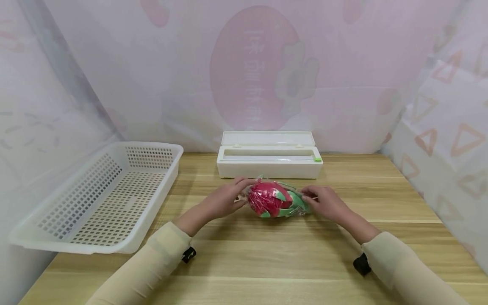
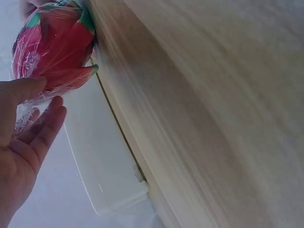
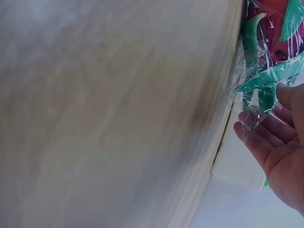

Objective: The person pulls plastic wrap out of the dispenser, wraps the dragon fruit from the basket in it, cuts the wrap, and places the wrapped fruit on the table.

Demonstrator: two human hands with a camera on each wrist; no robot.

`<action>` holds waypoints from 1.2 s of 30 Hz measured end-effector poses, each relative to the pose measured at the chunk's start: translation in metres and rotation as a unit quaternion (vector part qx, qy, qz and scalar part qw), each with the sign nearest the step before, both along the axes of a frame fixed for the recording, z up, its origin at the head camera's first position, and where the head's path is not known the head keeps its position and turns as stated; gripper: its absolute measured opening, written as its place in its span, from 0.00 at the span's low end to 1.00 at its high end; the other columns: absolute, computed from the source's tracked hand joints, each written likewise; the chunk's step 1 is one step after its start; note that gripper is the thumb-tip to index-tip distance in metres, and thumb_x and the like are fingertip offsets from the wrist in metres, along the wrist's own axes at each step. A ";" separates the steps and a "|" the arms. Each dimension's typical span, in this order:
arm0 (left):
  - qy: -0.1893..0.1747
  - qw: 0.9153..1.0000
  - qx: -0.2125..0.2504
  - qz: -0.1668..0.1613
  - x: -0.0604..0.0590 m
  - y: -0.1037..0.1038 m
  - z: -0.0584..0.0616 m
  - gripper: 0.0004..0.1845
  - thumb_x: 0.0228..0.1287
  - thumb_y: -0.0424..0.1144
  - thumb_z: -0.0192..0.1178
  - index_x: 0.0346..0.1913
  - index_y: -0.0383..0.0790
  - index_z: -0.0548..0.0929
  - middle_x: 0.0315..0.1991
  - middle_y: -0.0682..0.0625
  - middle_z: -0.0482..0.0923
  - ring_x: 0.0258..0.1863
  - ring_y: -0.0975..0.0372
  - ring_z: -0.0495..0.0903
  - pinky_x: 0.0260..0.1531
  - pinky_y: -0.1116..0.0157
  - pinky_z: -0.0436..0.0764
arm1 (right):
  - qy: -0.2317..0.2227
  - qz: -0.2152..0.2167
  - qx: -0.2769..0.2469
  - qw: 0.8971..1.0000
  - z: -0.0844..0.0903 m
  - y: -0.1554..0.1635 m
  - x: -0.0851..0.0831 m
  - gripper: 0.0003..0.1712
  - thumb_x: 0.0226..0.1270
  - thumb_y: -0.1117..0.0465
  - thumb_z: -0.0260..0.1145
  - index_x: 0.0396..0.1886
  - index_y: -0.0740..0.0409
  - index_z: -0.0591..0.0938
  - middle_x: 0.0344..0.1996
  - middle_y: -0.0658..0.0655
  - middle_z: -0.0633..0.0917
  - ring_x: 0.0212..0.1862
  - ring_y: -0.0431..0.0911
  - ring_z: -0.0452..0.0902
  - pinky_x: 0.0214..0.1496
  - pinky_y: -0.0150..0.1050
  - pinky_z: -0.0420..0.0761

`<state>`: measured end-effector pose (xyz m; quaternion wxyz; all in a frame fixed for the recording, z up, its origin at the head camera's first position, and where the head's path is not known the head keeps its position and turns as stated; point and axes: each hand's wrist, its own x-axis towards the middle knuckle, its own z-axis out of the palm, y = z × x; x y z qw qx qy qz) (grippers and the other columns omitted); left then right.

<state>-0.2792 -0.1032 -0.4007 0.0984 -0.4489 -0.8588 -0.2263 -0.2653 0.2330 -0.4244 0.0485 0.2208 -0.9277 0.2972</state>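
A red dragon fruit (image 1: 268, 198) with green leaf tips lies on its side between the hands, covered in clear cling film (image 2: 29, 64). At its left end the left hand (image 1: 225, 199) holds the wrapped fruit, thumb against the red skin and fingers curled by the bunched film. The right hand (image 1: 324, 202) pinches the film at the green-tipped right end, where loose film (image 3: 251, 124) lies over its fingers. Just behind the fruit is a white cling film box (image 1: 270, 170) with its lid raised and a roll visible inside.
To the left stands a large white perforated plastic basket (image 1: 173, 169), its inside bare. Everything rests on a wood-grain table (image 1: 244, 271). Printed pale cloth (image 1: 171, 84) walls in the back and both sides.
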 end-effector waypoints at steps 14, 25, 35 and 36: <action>0.188 0.980 0.009 -0.065 -0.002 -0.005 0.000 0.22 0.54 0.32 0.73 0.52 0.31 0.82 0.49 0.42 0.81 0.45 0.56 0.83 0.45 0.66 0.81 | 0.070 0.011 0.012 0.997 0.001 0.002 0.002 0.08 0.62 0.70 0.68 0.41 0.64 0.84 0.37 0.58 0.87 0.40 0.49 0.84 0.41 0.43 0.84; 0.182 0.982 0.007 -0.044 -0.002 -0.002 0.001 0.18 0.60 0.26 0.65 0.54 0.31 0.83 0.45 0.43 0.80 0.42 0.59 0.83 0.41 0.70 0.81 | 0.096 0.013 0.021 0.995 0.000 0.004 0.001 0.05 0.60 0.70 0.70 0.36 0.61 0.86 0.33 0.54 0.87 0.36 0.47 0.84 0.38 0.43 0.84; 0.106 0.990 0.096 0.003 -0.008 0.000 -0.006 0.10 0.57 0.27 0.68 0.43 0.36 0.88 0.34 0.49 0.84 0.30 0.64 0.81 0.31 0.72 0.80 | 0.091 0.014 0.026 0.995 -0.001 0.004 -0.001 0.02 0.59 0.67 0.71 0.33 0.59 0.86 0.29 0.49 0.87 0.31 0.39 0.80 0.33 0.37 0.81; 0.092 0.990 0.106 0.008 -0.009 0.000 -0.006 0.09 0.57 0.28 0.69 0.41 0.36 0.89 0.33 0.50 0.84 0.29 0.65 0.81 0.30 0.72 0.80 | 0.088 0.013 0.027 0.996 -0.001 0.004 -0.001 0.02 0.60 0.66 0.71 0.32 0.60 0.86 0.29 0.49 0.87 0.31 0.38 0.80 0.32 0.36 0.80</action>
